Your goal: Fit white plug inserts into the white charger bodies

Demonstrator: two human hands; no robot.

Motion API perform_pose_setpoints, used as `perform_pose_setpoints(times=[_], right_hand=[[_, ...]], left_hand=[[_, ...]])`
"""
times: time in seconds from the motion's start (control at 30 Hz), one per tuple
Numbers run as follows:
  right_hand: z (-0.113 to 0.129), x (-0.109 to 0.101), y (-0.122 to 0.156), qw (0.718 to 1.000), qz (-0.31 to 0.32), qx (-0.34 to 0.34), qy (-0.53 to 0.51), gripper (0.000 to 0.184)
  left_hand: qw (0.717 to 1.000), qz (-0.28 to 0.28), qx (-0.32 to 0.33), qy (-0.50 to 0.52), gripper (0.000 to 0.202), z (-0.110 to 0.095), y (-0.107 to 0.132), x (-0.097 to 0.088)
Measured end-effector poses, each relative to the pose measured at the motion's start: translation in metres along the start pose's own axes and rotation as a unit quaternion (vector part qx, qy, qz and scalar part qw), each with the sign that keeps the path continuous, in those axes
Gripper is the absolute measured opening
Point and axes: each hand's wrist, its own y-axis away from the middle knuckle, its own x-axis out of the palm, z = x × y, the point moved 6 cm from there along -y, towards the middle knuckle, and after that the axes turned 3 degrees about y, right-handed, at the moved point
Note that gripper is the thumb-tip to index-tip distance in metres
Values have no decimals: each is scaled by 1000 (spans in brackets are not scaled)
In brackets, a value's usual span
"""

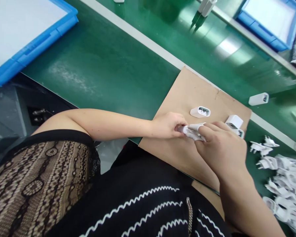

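Over the brown cardboard sheet, my two hands meet. My left hand is closed, its fingertips pinching a small white plastic charger part that is mostly hidden. From the other side my right hand is closed at the same part, with white coverings on its fingertips; what exactly lies between those fingers is blurred. Just beyond the hands an open-ended white charger housing lies on the cardboard. More white housings lie past my right knuckles, partly covered by them.
Loose white plug pieces and a large heap of white parts lie at the right on the green table. Another housing rests beyond the cardboard. Blue trays stand at left and far right. White adapters sit at the back.
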Motion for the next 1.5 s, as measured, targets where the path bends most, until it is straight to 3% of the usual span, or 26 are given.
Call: perform_pose_setpoints(times=[0.23,0.33,0.53,0.63,0.7,0.73,0.8,0.87,0.9,0.93,0.97,1.0,1.13,1.23,1.37,1.5], right_hand=[[-4,10,5,998,-7,56,-38,14],[-6,14,11,993,-12,103,-64,14],[-12,28,19,978,-17,157,-136,11],[-22,28,27,950,-41,209,-228,10],[-36,21,40,897,-84,285,-328,23],[-45,18,49,849,-113,336,-391,27],[-57,19,68,714,-136,417,-546,29],[-58,25,81,568,-104,436,-690,31],[-56,27,84,510,-82,426,-743,32],[-54,27,86,470,-64,412,-778,31],[-52,28,87,448,-54,401,-797,29],[-51,28,88,439,-51,395,-805,27],[-50,32,81,448,-40,405,-796,24],[-54,37,76,441,-51,440,-781,30],[-56,41,74,459,-39,445,-768,30],[-49,42,75,447,-10,434,-783,28]], left_hand=[[991,-11,22,-135,33,-4,9,7],[982,-5,24,-186,26,-5,11,10],[978,4,34,-206,21,-9,5,8],[983,18,45,-177,17,-11,4,6],[990,19,48,-131,17,-11,5,2],[993,12,50,-105,20,-11,5,-2],[996,-27,61,-62,26,-13,-1,-15],[991,-100,73,-47,30,-12,-17,-37],[987,-135,70,-57,30,-10,-30,-49],[981,-166,58,-78,30,-7,-46,-62],[975,-187,42,-107,30,-2,-65,-75],[970,-196,23,-144,30,5,-86,-86],[946,-202,-42,-250,27,36,-164,-121],[937,-202,-99,-267,29,59,-196,-136],[919,-224,-166,-280,39,69,-198,-148],[900,-314,-79,-290,49,33,-163,-141]])
